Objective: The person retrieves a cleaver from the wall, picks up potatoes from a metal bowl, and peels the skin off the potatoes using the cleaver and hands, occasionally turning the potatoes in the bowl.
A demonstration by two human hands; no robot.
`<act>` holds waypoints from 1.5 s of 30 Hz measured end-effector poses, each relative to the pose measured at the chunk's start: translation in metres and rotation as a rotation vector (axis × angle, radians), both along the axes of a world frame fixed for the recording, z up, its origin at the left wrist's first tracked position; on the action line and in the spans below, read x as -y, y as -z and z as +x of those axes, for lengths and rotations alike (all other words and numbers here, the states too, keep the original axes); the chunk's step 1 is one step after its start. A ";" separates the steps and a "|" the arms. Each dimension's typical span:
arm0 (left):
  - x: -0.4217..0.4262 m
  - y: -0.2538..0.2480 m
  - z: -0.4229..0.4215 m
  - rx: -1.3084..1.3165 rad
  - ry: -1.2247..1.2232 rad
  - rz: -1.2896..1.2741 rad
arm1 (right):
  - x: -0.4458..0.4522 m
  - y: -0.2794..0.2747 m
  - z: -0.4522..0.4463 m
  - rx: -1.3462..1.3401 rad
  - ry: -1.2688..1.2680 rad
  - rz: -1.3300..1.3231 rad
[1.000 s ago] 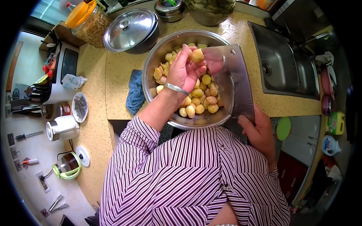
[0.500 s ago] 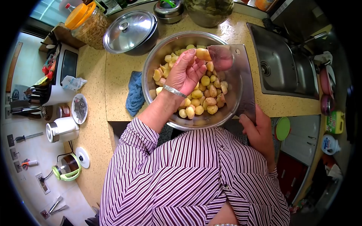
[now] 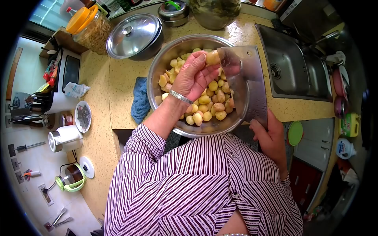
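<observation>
My left hand (image 3: 195,76) is closed on a small peeled potato (image 3: 213,58), held above a wide steel basin (image 3: 154,59). The broad blade of a cleaver (image 3: 246,80) stands against or very near the potato's right side. Low at the basin's right rim, my right hand (image 3: 269,135) is wrapped round the cleaver's handle end, with the handle itself hidden. Many small yellow potatoes (image 3: 212,100), some apparently cut, fill the basin under my left hand. Part of them is covered by that hand and the blade.
A blue cloth (image 3: 140,100) lies left of the basin. Behind it stand a lidded pot (image 3: 134,37), a jar with an orange lid (image 3: 92,33) and a large glass jar (image 3: 215,13). To the right is a double sink (image 3: 289,59); a white kettle (image 3: 66,137) sits at left.
The potato has turned in my left fingers and now shows a rounder side beside the blade. My right hand keeps its hold on the cleaver. The view has shifted slightly.
</observation>
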State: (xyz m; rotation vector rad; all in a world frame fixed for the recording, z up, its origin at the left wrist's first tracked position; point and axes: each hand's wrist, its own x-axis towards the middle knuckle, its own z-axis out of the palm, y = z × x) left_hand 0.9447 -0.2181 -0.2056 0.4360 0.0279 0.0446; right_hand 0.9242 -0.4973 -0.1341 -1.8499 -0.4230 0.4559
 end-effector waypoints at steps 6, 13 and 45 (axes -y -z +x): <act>0.001 -0.010 -0.002 0.063 0.136 0.058 | -0.001 0.000 0.000 -0.001 -0.003 0.001; 0.006 -0.011 -0.001 -0.003 0.041 0.206 | 0.000 0.000 -0.002 0.028 -0.016 -0.022; 0.003 -0.009 -0.006 -0.194 -0.001 0.466 | 0.003 0.032 0.023 -0.395 -0.068 0.051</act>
